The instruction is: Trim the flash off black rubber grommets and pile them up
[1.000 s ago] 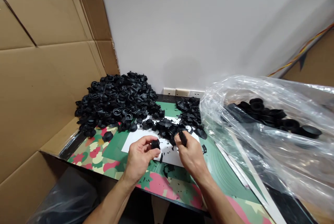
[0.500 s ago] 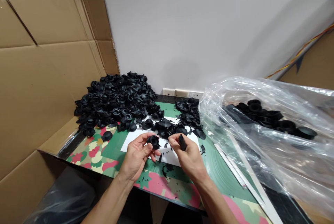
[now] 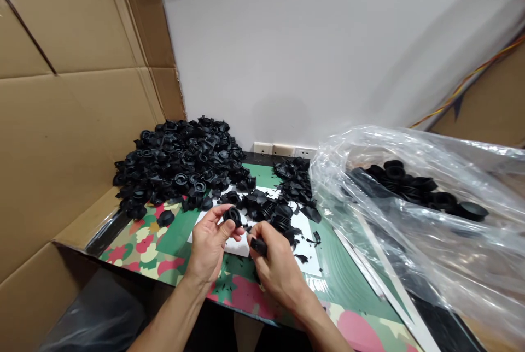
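My left hand [image 3: 209, 248] is closed around a black ribbed rubber bellows [image 3: 232, 216], its ringed open end turned upward. Close beside it on the right, my right hand [image 3: 275, 264] grips a black-handled tool [image 3: 258, 246]; fingers hide the tool's working end, so its kind does not show. Under both hands lies a white sheet [image 3: 309, 253] strewn with black rubber scraps [image 3: 301, 258]. Several more ribbed rubber pieces [image 3: 266, 207] with ragged edges rest on the sheet just beyond my hands.
A large heap of ragged rubber pieces [image 3: 180, 160] rises at the back left against a cardboard wall [image 3: 82, 117]. Torn trimmings [image 3: 293, 180] are piled at the back centre. On the right, a clear plastic bag [image 3: 435, 248] holds smoother black rubber parts [image 3: 445, 199]. Sockets [image 3: 283, 150] line the wall.
My right hand has moved left with the tool, right up to the bellows. The bellows has turned slightly in my left hand. The whole view has shifted a little.
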A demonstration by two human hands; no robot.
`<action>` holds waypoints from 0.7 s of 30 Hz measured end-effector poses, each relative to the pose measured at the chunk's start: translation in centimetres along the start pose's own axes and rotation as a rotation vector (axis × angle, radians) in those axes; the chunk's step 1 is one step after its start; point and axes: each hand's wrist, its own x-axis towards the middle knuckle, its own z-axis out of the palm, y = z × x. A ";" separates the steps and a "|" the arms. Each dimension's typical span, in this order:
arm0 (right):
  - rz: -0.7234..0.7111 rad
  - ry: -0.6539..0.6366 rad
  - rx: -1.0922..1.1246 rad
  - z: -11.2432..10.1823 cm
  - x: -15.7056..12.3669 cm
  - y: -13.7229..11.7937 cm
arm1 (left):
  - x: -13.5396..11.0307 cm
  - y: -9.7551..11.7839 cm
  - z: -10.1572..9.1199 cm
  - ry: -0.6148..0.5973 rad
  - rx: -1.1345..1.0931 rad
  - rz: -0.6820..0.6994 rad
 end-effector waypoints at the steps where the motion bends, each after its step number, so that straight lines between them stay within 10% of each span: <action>1: 0.046 -0.069 0.096 -0.3 -0.2 -0.4 | 0.2 -0.1 -0.2 0.000 -0.008 -0.004; 11: 0.448 -0.264 1.042 -1.9 -1.1 -2.7 | 0.5 -0.6 -0.2 -0.042 -0.002 -0.019; 16: 0.482 0.043 0.684 -2.7 -1.0 0.0 | 0.4 0.2 -0.2 -0.049 -0.159 -0.211; 21: 0.201 0.270 0.241 -2.6 -0.5 0.1 | 0.2 -0.5 -0.1 -0.101 -0.148 -0.206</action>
